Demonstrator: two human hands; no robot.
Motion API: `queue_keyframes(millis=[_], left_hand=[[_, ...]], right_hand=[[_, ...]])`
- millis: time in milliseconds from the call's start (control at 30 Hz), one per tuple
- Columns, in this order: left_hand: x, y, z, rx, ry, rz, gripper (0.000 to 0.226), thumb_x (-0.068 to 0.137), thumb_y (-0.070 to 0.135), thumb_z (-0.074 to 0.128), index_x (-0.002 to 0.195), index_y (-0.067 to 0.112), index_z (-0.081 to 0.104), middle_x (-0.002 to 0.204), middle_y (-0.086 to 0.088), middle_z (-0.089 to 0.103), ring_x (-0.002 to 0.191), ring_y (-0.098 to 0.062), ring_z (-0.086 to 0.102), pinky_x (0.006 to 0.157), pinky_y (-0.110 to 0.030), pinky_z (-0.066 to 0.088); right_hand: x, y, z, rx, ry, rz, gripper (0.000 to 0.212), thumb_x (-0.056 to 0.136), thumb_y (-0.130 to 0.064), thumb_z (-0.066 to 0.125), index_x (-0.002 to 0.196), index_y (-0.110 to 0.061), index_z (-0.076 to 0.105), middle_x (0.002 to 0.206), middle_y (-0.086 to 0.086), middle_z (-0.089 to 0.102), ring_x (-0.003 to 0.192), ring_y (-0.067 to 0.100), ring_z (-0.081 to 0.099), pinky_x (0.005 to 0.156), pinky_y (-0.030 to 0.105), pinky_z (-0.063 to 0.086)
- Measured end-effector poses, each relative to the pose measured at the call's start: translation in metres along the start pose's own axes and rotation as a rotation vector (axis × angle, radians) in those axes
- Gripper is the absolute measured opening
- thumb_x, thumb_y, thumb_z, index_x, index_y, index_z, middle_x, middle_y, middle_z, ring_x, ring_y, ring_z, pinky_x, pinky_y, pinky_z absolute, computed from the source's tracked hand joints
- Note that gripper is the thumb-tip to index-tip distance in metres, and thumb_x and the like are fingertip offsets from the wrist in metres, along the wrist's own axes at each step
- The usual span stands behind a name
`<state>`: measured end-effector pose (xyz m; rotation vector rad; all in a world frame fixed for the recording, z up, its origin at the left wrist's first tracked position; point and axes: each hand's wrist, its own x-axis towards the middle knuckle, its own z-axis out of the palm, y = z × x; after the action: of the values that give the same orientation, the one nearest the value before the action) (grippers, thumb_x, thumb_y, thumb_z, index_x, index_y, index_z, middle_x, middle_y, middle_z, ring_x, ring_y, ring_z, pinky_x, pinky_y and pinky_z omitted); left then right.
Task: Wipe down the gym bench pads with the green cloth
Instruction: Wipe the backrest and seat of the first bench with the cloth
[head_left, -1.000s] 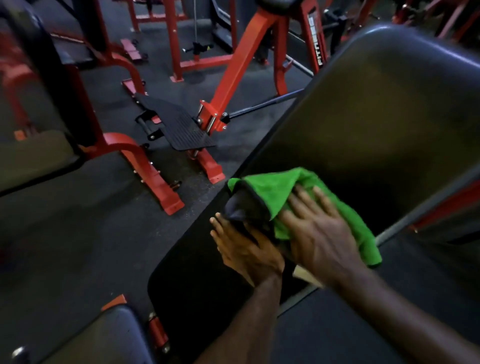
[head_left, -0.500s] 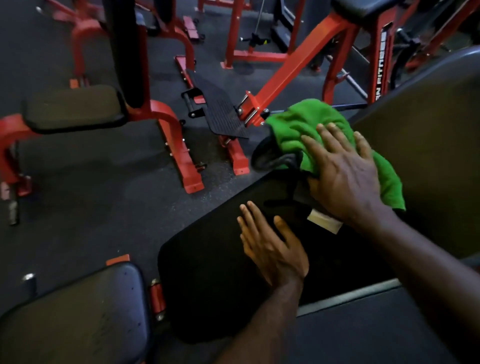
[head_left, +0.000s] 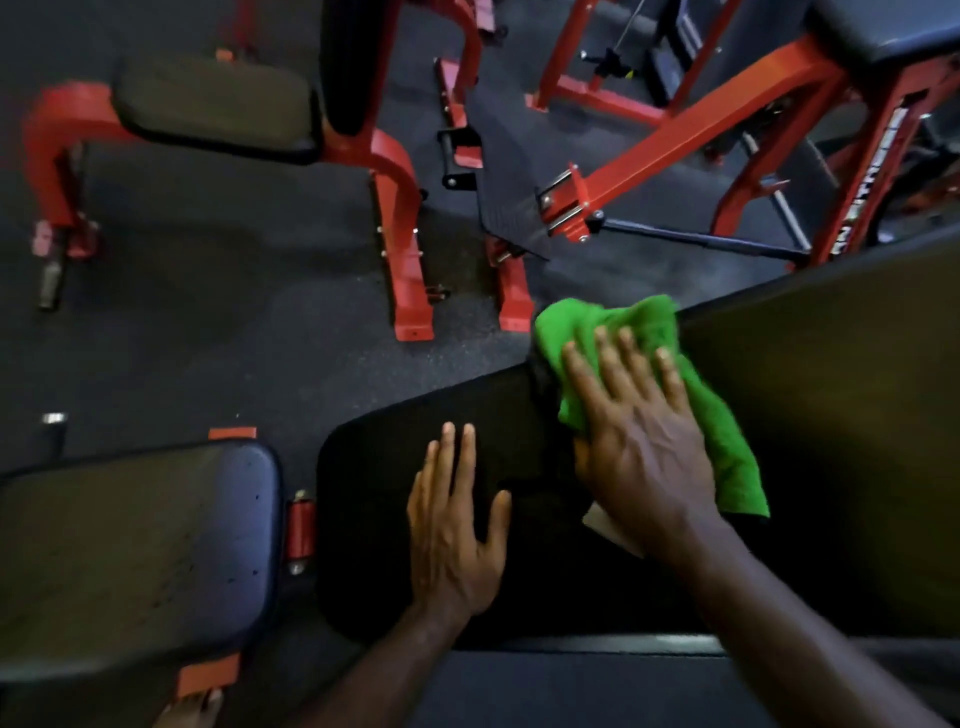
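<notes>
Black vinyl bench pad (head_left: 810, 415) fills the view from 6 o'clock up to 3 o'clock, with red machine frames (head_left: 400, 218) standing on the dark rubber floor (head_left: 208, 322) at 12 o'clock. Green cloth (head_left: 639, 325) lies bunched on the pad's far edge, just right of centre. Right hand (head_left: 644, 447) presses the cloth down with straight, spread fingers, and left hand (head_left: 452, 530) rests flat on the pad at 6 o'clock, fingers extended, grasping nothing.
</notes>
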<state>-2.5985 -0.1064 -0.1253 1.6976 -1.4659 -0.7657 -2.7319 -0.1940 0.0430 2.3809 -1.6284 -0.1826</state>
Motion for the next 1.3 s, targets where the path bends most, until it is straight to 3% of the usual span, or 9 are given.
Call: queue_keyframes(millis=[133,300,500,633,733,933,1100,1200,1300], left_hand=[[-0.004,-0.002,0.002,-0.021,0.049,-0.009,0.063,0.106,0.057,0.03,0.158,0.021,0.038,0.17,-0.002,0.018,0.157,-0.024,0.025,0.12,-0.054,0.033],[-0.002,0.004,-0.005,-0.025,0.002,-0.021,0.067,0.104,0.055,0.029,0.165,0.033,0.014,0.173,0.011,0.006,0.16,-0.011,0.005,0.128,-0.039,0.013],[-0.005,-0.006,0.007,-0.04,0.085,0.029,0.059,0.107,0.05,0.031,0.151,0.012,0.044,0.158,-0.017,0.044,0.144,-0.037,0.045,0.119,-0.046,0.03],[-0.002,0.0,0.001,-0.043,0.023,-0.013,0.064,0.104,0.049,0.032,0.164,0.026,0.025,0.172,0.003,0.018,0.159,-0.018,0.016,0.126,-0.039,0.016],[0.0,0.001,-0.002,-0.047,-0.011,-0.02,0.067,0.103,0.052,0.029,0.165,0.03,0.016,0.173,0.01,0.007,0.16,-0.012,0.007,0.127,-0.039,0.011],[-0.001,0.004,-0.004,-0.063,-0.01,-0.041,0.067,0.102,0.052,0.03,0.165,0.03,0.018,0.173,0.009,0.009,0.16,-0.014,0.01,0.126,-0.046,0.019],[0.0,0.003,-0.003,-0.056,-0.027,-0.041,0.067,0.103,0.052,0.03,0.165,0.03,0.017,0.173,0.009,0.008,0.16,-0.014,0.008,0.127,-0.044,0.015],[-0.001,0.001,-0.002,-0.053,-0.024,-0.032,0.067,0.103,0.051,0.03,0.165,0.028,0.018,0.174,0.007,0.008,0.16,-0.015,0.008,0.127,-0.046,0.018],[-0.001,0.001,-0.002,-0.048,-0.006,-0.028,0.068,0.102,0.048,0.033,0.165,0.024,0.022,0.173,0.004,0.014,0.159,-0.018,0.014,0.125,-0.049,0.024]], right_hand=[[-0.007,-0.005,0.01,-0.029,-0.059,-0.25,0.067,0.086,-0.04,0.064,0.151,-0.024,0.053,0.158,0.009,0.049,0.148,0.028,0.044,0.124,0.045,0.017],[0.03,-0.005,0.005,0.007,0.02,0.153,0.081,0.076,-0.031,0.079,0.151,-0.016,0.053,0.154,0.021,0.05,0.148,0.038,0.041,0.124,0.049,0.012],[-0.022,-0.026,0.018,-0.024,-0.14,-0.306,0.066,0.092,-0.05,0.048,0.152,-0.023,0.052,0.156,0.012,0.05,0.145,0.03,0.047,0.123,0.046,0.018],[0.032,0.015,-0.002,-0.096,0.05,0.029,0.05,0.081,-0.035,0.065,0.126,-0.014,0.069,0.119,0.015,0.071,0.117,0.038,0.064,0.117,0.051,0.031],[0.062,0.016,-0.015,-0.181,-0.084,0.16,0.045,0.086,-0.044,0.061,0.124,-0.02,0.062,0.11,0.01,0.068,0.11,0.035,0.06,0.112,0.05,0.03],[0.042,0.022,-0.012,-0.135,-0.212,-0.275,0.072,0.082,-0.052,0.047,0.148,-0.025,0.054,0.141,0.01,0.062,0.132,0.033,0.056,0.118,0.051,0.034],[0.063,0.045,-0.036,-0.177,-0.085,0.223,0.039,0.089,-0.047,0.055,0.118,-0.023,0.065,0.107,0.011,0.071,0.109,0.035,0.062,0.109,0.049,0.034],[0.046,0.003,-0.01,-0.103,-0.2,-0.012,0.062,0.083,-0.046,0.063,0.14,-0.021,0.06,0.13,0.016,0.066,0.125,0.035,0.058,0.121,0.052,0.028],[0.037,0.005,-0.003,-0.124,-0.257,-0.303,0.072,0.083,-0.052,0.046,0.147,-0.022,0.055,0.142,0.015,0.062,0.132,0.034,0.057,0.119,0.051,0.034]])
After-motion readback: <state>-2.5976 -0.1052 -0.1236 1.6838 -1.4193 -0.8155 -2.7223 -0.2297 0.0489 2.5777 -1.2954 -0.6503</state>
